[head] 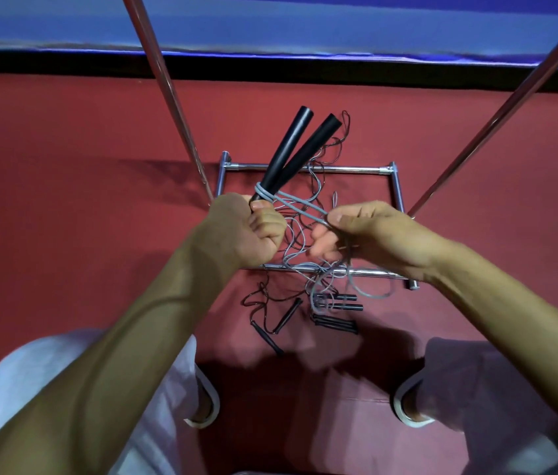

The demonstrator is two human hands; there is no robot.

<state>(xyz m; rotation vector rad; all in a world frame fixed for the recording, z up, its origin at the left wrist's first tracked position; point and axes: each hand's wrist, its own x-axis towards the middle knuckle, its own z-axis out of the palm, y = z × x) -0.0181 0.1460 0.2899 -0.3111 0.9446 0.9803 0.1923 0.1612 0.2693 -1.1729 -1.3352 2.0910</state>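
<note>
My left hand [253, 231] grips the lower ends of two black skipping-rope handles [299, 149], which point up and away side by side. A grey rope [299, 207] is wound twice around the handles just above my fist and runs taut to my right hand [363, 234], which pinches it between thumb and fingers. The rest of the grey rope hangs in loose loops [366, 293] below my right hand.
A chrome rack base [349, 169] stands on the red floor, with two slanted chrome poles [168, 94] rising left and right. More ropes with black handles [335, 323] lie tangled on the floor below. My knees and shoes are at the bottom.
</note>
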